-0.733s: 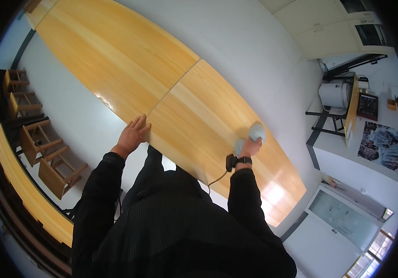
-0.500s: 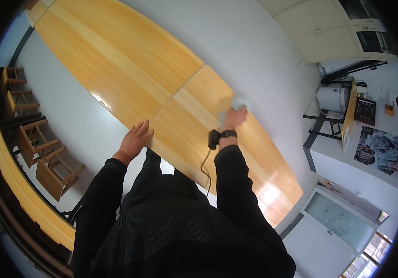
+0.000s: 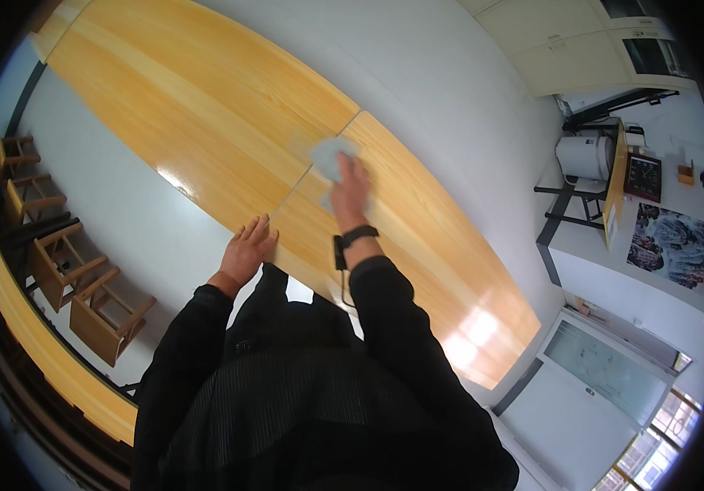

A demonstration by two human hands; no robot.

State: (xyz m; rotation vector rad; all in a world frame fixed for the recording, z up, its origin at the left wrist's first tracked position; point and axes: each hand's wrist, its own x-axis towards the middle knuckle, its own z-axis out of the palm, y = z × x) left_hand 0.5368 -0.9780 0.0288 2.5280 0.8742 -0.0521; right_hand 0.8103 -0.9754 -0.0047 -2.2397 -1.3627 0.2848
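Note:
A long, glossy wooden table point(image 3: 205, 114) runs diagonally in front of me, with a thin seam across it. My left hand point(image 3: 249, 249) lies flat on its near edge beside the seam, fingers stretched out and holding nothing. On the tabletop, my right hand point(image 3: 352, 192) presses a pale grey-green cloth point(image 3: 330, 153) near the seam. Motion blurs the cloth and the fingertips; part of the cloth is under the hand. Around my right wrist is a black band with a small dark device point(image 3: 340, 252) and a cable.
Several wooden stools point(image 3: 106, 319) stand on the left beside another wooden table point(image 3: 65, 376). At right are a white appliance point(image 3: 583, 157) on a black-framed stand, a dark clock point(image 3: 643, 177) and a landscape picture point(image 3: 673, 245). Pale cabinets point(image 3: 561, 65) are at the upper right.
My right hand has swept the cloth left and farther away across the tabletop, to the seam. My left hand has stayed on the table edge. The view has shifted slightly.

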